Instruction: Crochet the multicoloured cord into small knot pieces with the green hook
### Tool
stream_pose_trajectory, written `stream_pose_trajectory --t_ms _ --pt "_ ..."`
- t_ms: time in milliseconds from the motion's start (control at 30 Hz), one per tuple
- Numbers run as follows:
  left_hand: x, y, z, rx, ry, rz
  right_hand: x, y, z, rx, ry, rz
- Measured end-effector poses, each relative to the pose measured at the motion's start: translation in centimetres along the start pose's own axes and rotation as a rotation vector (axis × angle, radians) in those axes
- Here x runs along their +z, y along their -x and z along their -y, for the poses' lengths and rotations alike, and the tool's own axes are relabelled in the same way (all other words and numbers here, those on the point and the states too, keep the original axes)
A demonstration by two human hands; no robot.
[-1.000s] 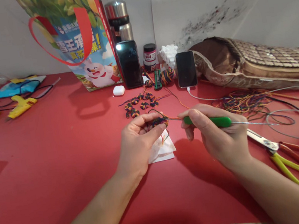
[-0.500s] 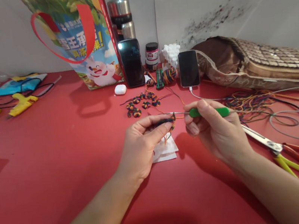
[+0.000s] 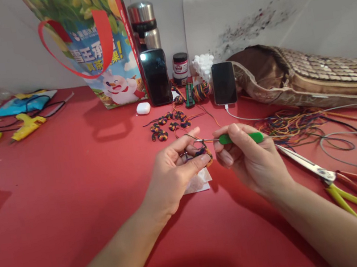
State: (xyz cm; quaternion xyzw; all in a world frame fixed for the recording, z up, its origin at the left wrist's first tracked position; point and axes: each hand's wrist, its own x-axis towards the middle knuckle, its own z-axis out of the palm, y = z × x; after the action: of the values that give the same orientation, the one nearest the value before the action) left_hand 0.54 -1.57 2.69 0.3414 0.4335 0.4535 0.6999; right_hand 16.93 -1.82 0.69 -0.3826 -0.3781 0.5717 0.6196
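Between the thumb and fingers of my left hand (image 3: 173, 166) is a small crochet piece (image 3: 206, 151) in dark and orange yarn, partly hidden by the fingers. Its index finger is raised with a strand of yarn over it. My right hand (image 3: 252, 153) grips the green handle of a crochet hook (image 3: 240, 138), whose metal shaft points left and has a dark loop of yarn on it just above the piece. Under my left hand lies a white paper (image 3: 202, 184). Beyond the hands sit several small round crochet pieces (image 3: 163, 135) and a ball of multicoloured yarn (image 3: 201, 90).
Large scissors (image 3: 323, 173) lie right of my right hand, beside a tangle of loose yarn (image 3: 291, 127). Behind stand two phones (image 3: 156, 78), a white earbud case (image 3: 143, 108), a jar (image 3: 180, 67) and a shopping bag (image 3: 111, 49). A yellow glue gun (image 3: 28, 125) is far left.
My right hand and the hook have moved slightly left. My left index finger has lifted away from the thumb, and a loop of yarn now shows on the hook's shaft.
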Motion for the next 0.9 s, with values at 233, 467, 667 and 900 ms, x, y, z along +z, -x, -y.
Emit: stream_pose_trajectory --t_ms 233,467,667,900 --pt "0.1 0.0 -0.1 0.037 0.013 0.026 0.0 0.1 0.1 0.042 -0.069 0.032" --pt "0.0 0.3 -0.1 0.006 -0.032 0.097 -0.4 -0.5 0.0 0.183 -0.180 0.091" --pt "-0.1 0.1 -0.1 -0.004 -0.018 0.129 -0.7 0.0 -0.4 -0.076 0.052 0.222" --pt "-0.3 -0.1 0.0 -0.052 0.045 0.140 -0.8 0.7 0.0 -0.369 0.355 0.287"
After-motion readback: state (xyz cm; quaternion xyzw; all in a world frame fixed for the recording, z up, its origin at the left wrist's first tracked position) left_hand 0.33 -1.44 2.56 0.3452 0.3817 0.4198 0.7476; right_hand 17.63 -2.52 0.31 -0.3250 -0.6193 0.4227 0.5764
